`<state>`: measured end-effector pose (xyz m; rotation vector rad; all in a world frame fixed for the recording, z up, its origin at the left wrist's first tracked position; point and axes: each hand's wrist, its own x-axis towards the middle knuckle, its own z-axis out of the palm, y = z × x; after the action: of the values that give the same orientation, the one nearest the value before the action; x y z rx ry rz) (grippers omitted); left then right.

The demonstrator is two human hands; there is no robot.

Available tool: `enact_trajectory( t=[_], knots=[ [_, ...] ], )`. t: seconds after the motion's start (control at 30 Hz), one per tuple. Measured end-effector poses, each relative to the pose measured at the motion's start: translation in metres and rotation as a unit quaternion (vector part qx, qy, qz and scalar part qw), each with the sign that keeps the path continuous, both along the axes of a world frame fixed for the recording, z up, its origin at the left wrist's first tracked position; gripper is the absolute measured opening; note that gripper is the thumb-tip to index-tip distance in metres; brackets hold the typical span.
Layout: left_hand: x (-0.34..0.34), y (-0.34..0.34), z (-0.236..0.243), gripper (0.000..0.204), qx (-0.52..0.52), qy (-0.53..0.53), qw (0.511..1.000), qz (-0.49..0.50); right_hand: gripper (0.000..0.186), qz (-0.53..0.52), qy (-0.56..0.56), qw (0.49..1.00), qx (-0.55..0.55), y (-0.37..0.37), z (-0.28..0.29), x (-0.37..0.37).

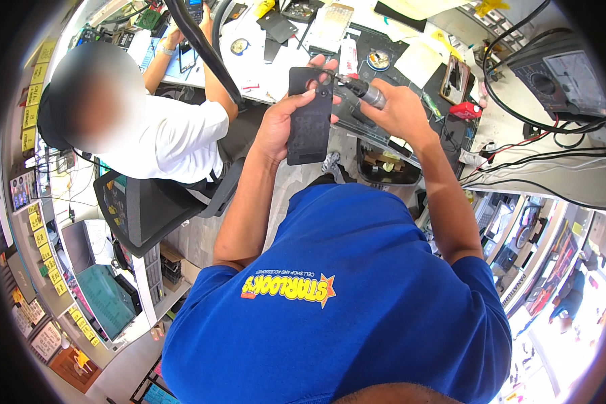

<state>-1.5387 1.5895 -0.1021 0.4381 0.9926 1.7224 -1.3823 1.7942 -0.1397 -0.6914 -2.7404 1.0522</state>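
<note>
In my left hand [276,128] is a flat black phone case [309,135], held upright over the near edge of the workbench. My thumb lies across its face and my fingers wrap behind the far edge. A round cutout and smaller holes show near its top. My right hand [402,111] is closed around a grey, pen-like rotary tool [369,93]. The tool's dark tip points left and meets or nearly meets the case's upper right corner; I cannot tell whether they touch.
Beyond my hands is a cluttered workbench with a dark mat [397,50], a white tube [349,57] and a red bottle [466,110]. An analog multimeter [552,81] and cables stand right. A bin [387,165] sits below. A co-worker in white [175,138] sits left, holding a phone.
</note>
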Motion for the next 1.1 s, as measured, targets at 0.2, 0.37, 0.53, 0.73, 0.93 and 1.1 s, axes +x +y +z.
enact_trajectory(
  t=[0.2,0.37,0.53,0.73,0.93,1.1],
  knots=[
    [-0.001,0.0,-0.004,0.067,0.027,-0.03,0.999,0.008,0.037,-0.043,0.0,0.996,-0.082,-0.001,-0.004,0.004],
    [0.0,0.004,-0.005,0.067,0.046,-0.069,0.996,0.03,0.039,-0.024,-0.008,0.998,-0.057,-0.008,-0.012,0.008],
    [-0.003,0.004,0.0,0.065,0.061,-0.094,0.993,0.028,0.043,-0.021,-0.045,0.998,-0.023,-0.008,-0.02,0.009],
    [-0.003,0.004,-0.001,0.062,0.066,-0.114,0.991,0.035,0.044,-0.034,-0.055,0.997,-0.034,-0.009,-0.016,0.006],
    [-0.002,0.004,-0.004,0.06,0.086,-0.161,0.982,0.038,0.041,-0.029,-0.044,0.997,-0.047,-0.008,-0.023,0.005],
    [0.0,0.006,-0.004,0.06,0.082,-0.166,0.982,0.039,0.04,-0.051,-0.021,0.996,-0.074,-0.017,-0.023,0.002]
  ],
)
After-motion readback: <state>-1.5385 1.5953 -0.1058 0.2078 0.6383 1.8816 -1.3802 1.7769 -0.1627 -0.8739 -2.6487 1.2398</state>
